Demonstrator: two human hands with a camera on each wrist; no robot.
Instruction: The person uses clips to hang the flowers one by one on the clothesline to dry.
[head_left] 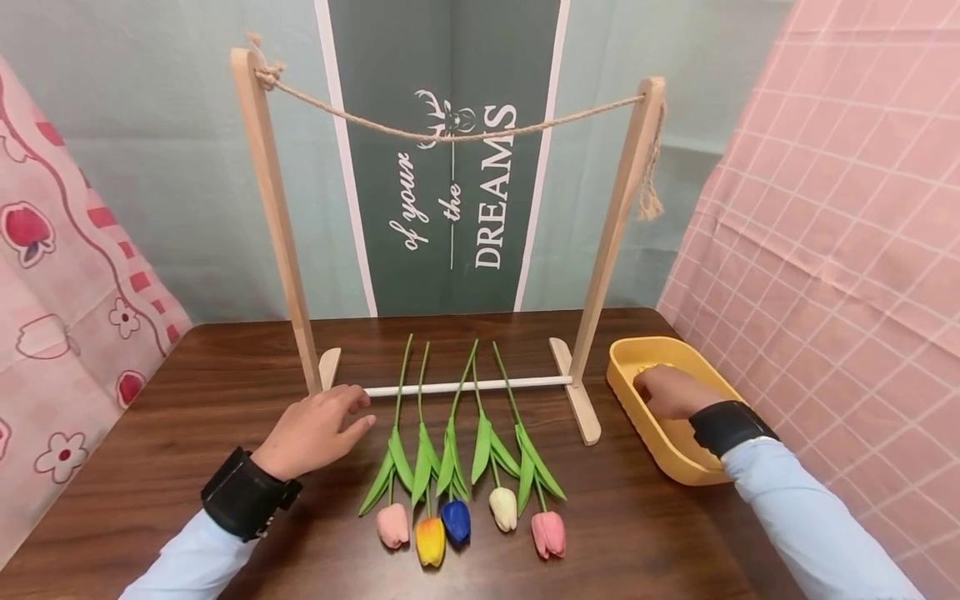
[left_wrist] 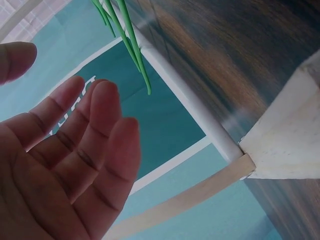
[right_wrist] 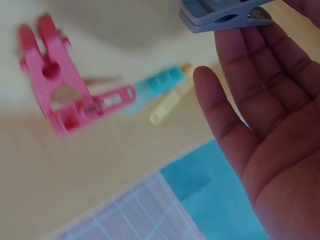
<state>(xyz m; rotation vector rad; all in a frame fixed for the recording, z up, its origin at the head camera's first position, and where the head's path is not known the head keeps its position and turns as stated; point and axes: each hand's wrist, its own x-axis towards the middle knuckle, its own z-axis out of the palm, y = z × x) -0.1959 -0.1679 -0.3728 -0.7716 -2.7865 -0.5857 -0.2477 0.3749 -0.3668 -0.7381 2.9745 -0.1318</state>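
Note:
My right hand [head_left: 671,392] reaches down into the yellow basket [head_left: 626,396] on the right. In the right wrist view it pinches a grey clothespin [right_wrist: 220,15] between thumb and fingertips. Below the clothespin in the basket lie a pink clothespin [right_wrist: 57,80], a turquoise one [right_wrist: 157,82] and a pale yellow one [right_wrist: 172,102]. My left hand [head_left: 318,429] holds nothing, its fingers loosely bent close to the foot of the left post and the white rod [head_left: 465,386]. Several artificial tulips [head_left: 456,521] lie side by side in front of it, stems across the rod.
A wooden stand has a left post [head_left: 273,217] and a right post [head_left: 618,225], with a sagging rope [head_left: 450,137] strung between their tops. The brown table [head_left: 247,350] carries all this. Patterned cloths hang at both sides, a printed curtain [head_left: 446,50] behind.

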